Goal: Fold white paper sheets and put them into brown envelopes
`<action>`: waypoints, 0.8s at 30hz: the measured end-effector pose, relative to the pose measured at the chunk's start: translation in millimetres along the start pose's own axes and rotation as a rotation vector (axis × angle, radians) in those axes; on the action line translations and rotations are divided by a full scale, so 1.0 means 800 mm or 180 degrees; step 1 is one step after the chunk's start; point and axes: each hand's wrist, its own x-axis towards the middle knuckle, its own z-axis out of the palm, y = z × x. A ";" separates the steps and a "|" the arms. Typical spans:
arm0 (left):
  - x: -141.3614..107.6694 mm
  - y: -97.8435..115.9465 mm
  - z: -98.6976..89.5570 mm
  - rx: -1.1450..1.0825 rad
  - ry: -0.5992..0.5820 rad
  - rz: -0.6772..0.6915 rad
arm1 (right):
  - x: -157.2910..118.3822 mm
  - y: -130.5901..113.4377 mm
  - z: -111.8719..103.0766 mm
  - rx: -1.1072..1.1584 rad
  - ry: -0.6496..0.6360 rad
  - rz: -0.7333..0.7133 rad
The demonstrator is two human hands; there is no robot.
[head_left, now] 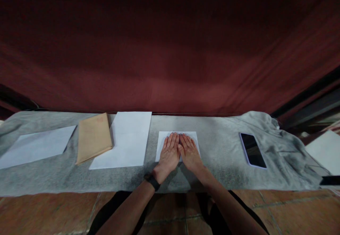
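Note:
A small white sheet of paper (160, 142) lies on the grey cloth (220, 150) in front of me, its corners showing around my hands. My left hand (170, 152) rests flat on its left half, fingers stretched out and pointing away from me. Beside it, my right hand (189, 152) lies flat on the right half in the same way, the thumbs meeting or nearly so at the middle. Both palms face down, and neither hand grips anything. The middle of the paper is hidden under them. A dark band sits on my left wrist.
Left of my hands lie a large white sheet (131, 139), a brown envelope (93, 137) overlapping its edge, and another white sheet (37, 146). A phone (253, 150) lies to the right. Behind the cloth-covered surface hangs a dark red curtain-like backdrop (170, 68). The floor is tiled (47, 213).

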 end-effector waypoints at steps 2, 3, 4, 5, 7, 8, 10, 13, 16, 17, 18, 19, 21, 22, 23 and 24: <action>0.004 0.001 0.000 0.0029 -0.0120 -0.0019 | 0.004 -0.004 0.005 0.0007 -0.0045 0.0015; 0.006 0.001 -0.001 0.0042 -0.0149 -0.0045 | 0.006 -0.005 0.007 -0.0021 -0.0059 0.0033; 0.007 0.000 -0.002 0.0050 -0.0163 -0.0064 | 0.008 -0.005 0.008 -0.0061 -0.0064 0.0056; 0.008 -0.001 -0.003 0.0054 -0.0168 -0.0075 | 0.009 -0.004 0.010 -0.0104 -0.0067 0.0068; 0.009 -0.003 -0.005 0.0066 -0.0177 -0.0106 | 0.011 -0.001 0.012 -0.0179 -0.0053 0.0075; 0.010 -0.005 -0.006 0.0079 -0.0186 -0.0126 | 0.011 0.001 0.013 -0.0211 -0.0040 0.0067; 0.010 -0.009 -0.007 0.0115 -0.0196 -0.0185 | 0.011 0.005 0.015 -0.0271 -0.0001 0.0033; 0.010 -0.016 -0.006 0.0163 -0.0176 -0.0262 | 0.011 0.010 0.016 -0.0346 0.0072 -0.0020; 0.009 -0.021 -0.002 0.0190 -0.0106 -0.0327 | 0.012 0.012 0.015 -0.0415 0.0096 0.0010; 0.009 -0.022 -0.001 0.0194 -0.0074 -0.0352 | 0.012 0.012 0.015 -0.0439 0.0098 0.0039; 0.009 -0.024 0.000 0.0193 -0.0040 -0.0377 | 0.012 0.012 0.015 -0.0459 0.0108 0.0072; 0.008 -0.025 0.001 0.0187 -0.0006 -0.0395 | 0.012 0.013 0.015 -0.0471 0.0128 0.0098; 0.007 -0.029 0.003 0.0174 0.0068 -0.0413 | 0.012 0.015 0.015 -0.0461 0.0212 0.0126; 0.007 -0.031 0.003 0.0174 0.0108 -0.0420 | 0.011 0.016 0.016 -0.0441 0.0270 0.0135; 0.006 -0.033 0.003 0.0179 0.0147 -0.0432 | 0.011 0.018 0.017 -0.0415 0.0330 0.0143; 0.005 -0.034 0.003 0.0190 0.0179 -0.0452 | 0.010 0.020 0.018 -0.0390 0.0383 0.0152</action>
